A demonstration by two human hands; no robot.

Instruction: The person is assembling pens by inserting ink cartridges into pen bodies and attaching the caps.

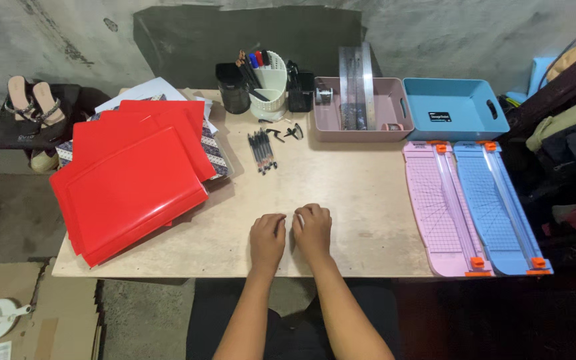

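My left hand (267, 239) and my right hand (313, 229) rest side by side on the bare middle of the wooden table (361, 200), near its front edge. Both are loosely curled with knuckles up, and neither holds anything. A stack of glossy red sheets (128, 180) lies to the left of my hands, overhanging the table's left edge. Several black pens (262, 151) lie in a row beyond my hands.
At the back stand a black cup (233, 88), a white pen holder (269, 83), a pink tray with rulers (358, 110) and a blue tray (455, 110). A pink paper trimmer (441, 207) and a blue one (498, 207) lie on the right. Sandals (31, 100) sit far left.
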